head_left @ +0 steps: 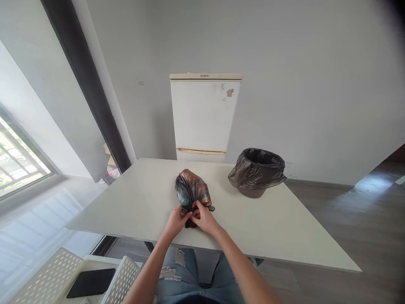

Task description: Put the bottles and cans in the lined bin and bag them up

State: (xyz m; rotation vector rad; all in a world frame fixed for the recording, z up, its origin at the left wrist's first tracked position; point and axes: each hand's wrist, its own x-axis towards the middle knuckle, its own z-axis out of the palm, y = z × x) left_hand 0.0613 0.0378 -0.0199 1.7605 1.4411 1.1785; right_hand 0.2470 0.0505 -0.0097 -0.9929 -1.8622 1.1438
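Note:
A filled black garbage bag [190,190] lies on the white table in front of me, its neck gathered toward my body. Orange-red and greenish items show through the thin plastic. My left hand [180,219] pinches the gathered neck from the left. From the right, my right hand [202,216] grips the same neck, fingers closed and close to the left thumb. A dark strip of the bag sticks out just past my right fingers, and a loose black end hangs below both hands. Exactly how the plastic is folded between my fingertips is hidden.
A brown trash bin [252,192] lined with a black bag [257,171] stands at the right of the white table [152,185]. A refrigerator [204,114] is behind the table. At lower left, a dark tablet-like object [91,283] lies between white perforated baskets [53,274].

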